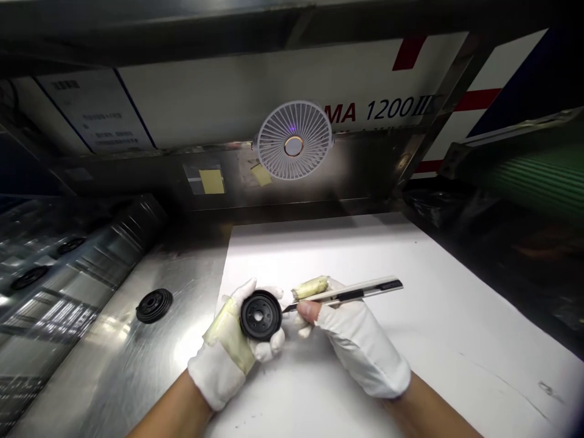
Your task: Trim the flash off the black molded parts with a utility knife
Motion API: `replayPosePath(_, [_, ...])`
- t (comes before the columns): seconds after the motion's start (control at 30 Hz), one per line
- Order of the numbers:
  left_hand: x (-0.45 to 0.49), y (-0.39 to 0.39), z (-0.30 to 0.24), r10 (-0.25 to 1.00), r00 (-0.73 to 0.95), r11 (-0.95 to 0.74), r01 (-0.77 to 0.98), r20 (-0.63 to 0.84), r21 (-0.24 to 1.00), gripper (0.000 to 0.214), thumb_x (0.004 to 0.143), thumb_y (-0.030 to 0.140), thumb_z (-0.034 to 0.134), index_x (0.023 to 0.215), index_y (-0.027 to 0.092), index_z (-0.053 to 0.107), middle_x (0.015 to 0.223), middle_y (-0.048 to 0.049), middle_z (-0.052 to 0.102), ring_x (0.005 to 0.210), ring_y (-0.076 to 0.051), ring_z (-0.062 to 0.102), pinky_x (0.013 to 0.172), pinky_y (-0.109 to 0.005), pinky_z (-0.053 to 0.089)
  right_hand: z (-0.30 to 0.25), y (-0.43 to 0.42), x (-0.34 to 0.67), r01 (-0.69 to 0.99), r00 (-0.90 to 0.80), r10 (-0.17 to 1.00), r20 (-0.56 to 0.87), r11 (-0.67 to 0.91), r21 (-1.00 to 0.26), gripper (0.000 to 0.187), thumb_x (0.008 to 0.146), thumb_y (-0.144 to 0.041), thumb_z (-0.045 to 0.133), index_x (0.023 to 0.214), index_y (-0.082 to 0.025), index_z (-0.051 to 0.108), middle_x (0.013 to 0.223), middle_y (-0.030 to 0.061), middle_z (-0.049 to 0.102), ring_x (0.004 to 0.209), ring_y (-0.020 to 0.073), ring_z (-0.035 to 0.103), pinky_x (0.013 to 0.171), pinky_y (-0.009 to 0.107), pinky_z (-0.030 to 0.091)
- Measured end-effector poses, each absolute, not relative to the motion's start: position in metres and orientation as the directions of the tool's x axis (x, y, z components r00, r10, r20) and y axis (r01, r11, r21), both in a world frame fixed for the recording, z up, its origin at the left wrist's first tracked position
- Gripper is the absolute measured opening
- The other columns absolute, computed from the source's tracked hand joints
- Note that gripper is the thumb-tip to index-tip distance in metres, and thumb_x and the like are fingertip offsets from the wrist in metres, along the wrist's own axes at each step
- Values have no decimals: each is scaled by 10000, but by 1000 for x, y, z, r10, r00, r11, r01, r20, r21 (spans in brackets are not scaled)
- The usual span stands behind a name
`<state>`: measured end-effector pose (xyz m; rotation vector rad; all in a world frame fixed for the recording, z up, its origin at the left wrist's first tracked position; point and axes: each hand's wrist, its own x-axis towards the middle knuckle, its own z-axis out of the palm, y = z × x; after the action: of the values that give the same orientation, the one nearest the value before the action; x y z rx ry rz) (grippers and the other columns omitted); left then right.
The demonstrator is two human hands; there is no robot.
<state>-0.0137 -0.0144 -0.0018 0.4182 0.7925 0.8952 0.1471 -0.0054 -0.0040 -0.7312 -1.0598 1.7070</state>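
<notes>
My left hand [232, 340], in a white glove with yellowish tape around it, grips a round black plastic wheel-like part [261, 315] with a hole at its centre. The part's face is turned up toward me. In my gloved right hand [351, 331] is a utility knife [360, 291], held like a pen with a bare thumb on it. Its blade tip points left and is at the right rim of the black part; whether it touches I cannot tell. Yellowish tape also wraps a finger of the right glove. Another black wheel-like part [154, 305] lies to the left on the metal table.
White sheet [410, 359] covers much of the metal table [114, 365]. Clear plastic trays [77, 304] with several black parts stand at the left. A small round fan [294, 141] hangs ahead, before a metal panel with yellow notes [212, 181]. Something green and ribbed [542, 170] is at right.
</notes>
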Motion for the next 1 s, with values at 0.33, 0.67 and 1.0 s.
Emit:
replayPosePath(0.33, [-15,-23,-10,770,462,634,-477,-440,609,506,829,514,306,745,97,581,637,-111,593,406,-125,519,302,-167,251,-17,-16,134,-224,-299,941,-161,-233,-946,248,741,-333,667,789,-132,530,578,13,587,483,122,533,469,242,444])
replayPosePath(0.67, [-14,-29,-18,731,474,673,-383,-490,633,621,807,569,261,666,71,604,511,-122,567,317,-107,432,275,-192,226,-14,-23,132,-125,-209,964,-165,-194,-973,202,742,-301,666,736,-143,541,551,3,587,488,128,556,468,227,478])
replayPosePath(1.0, [-13,-31,-17,733,415,678,-387,-539,625,576,791,579,308,651,97,591,517,-104,566,346,-97,431,315,-193,227,-15,-24,133,-76,-213,952,-221,-241,-967,178,746,-281,652,737,-143,541,578,17,615,522,142,586,490,233,501])
